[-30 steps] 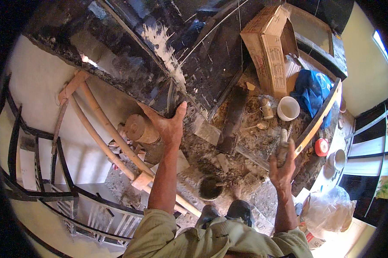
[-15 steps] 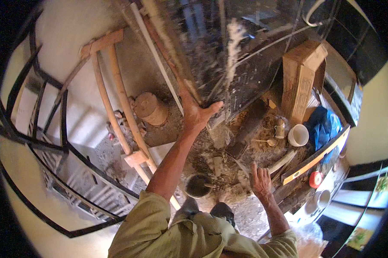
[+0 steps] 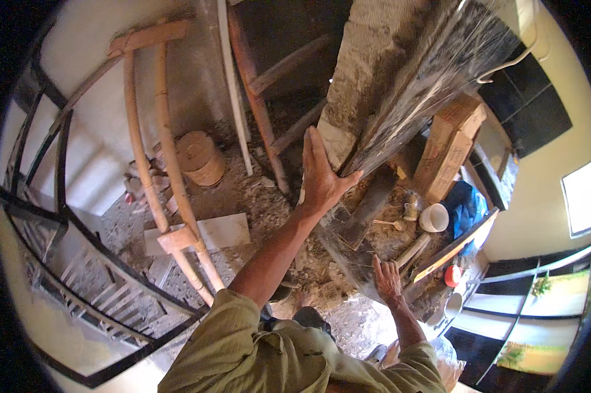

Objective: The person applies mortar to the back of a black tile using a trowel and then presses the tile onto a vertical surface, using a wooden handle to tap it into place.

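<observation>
A large dark, glossy slab, streaked and dusty, stands tilted in front of me and reaches to the top of the view. Along its left runs a rough, greyish-white face. My left hand grips that edge, fingers along the rough side and thumb across the dark side. Lower down and to the right, my right hand is closed at the slab's near edge, its fingers curled and partly hidden. Beyond it, on a cluttered bench, lie a wooden spoon, a mug and a white tub.
A cardboard box, blue plastic bag and orange spirit level are on the right. To the left stand a wooden ladder-like frame, a round clay-coloured block and black metal railing. Rubble covers the floor.
The slab has swung to the right and turned, so its rough side now shows. My left hand has moved slightly right with it. The view has shifted too.
</observation>
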Tool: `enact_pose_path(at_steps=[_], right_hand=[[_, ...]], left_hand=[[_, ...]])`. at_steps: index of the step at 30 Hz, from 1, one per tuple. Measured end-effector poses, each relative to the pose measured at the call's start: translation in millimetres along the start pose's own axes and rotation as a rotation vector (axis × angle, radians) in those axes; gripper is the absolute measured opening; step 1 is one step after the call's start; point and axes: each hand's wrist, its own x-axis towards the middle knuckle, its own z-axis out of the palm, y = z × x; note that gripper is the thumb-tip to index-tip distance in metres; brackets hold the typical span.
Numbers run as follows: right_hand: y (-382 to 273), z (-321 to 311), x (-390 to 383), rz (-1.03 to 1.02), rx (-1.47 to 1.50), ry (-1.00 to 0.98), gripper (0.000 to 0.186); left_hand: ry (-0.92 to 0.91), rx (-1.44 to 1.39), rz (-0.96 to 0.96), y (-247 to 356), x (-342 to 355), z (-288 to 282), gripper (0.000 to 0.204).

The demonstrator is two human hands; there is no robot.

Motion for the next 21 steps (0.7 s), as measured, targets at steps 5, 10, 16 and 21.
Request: enact_pose_path(at_steps=[5,10,16,21], right_hand=[[-7.8,3.0,-7.3,0.094,-0.050,0.020,0.058],[-17.4,0.8,-0.9,0.143,-0.120,-0.003,0.053],[-14.6,14.1,-9.4,0.233,-0.200,0.052,0.060],[-14.2,13.5,-1.4,0.246,-0.156,0.050,0.061]], left_hand=[[0.060,-0.004,0.108,4.3,8.0,3.2,0.124],[0.057,-0.018,0.145,23.7,25.5,-14.8,0.125],[-0.037,-0.032,0.101,33.9,29.8,-17.4,0.125],[-0.187,-0.256,0.033,41.5,36.4,-46.7,0.124]])
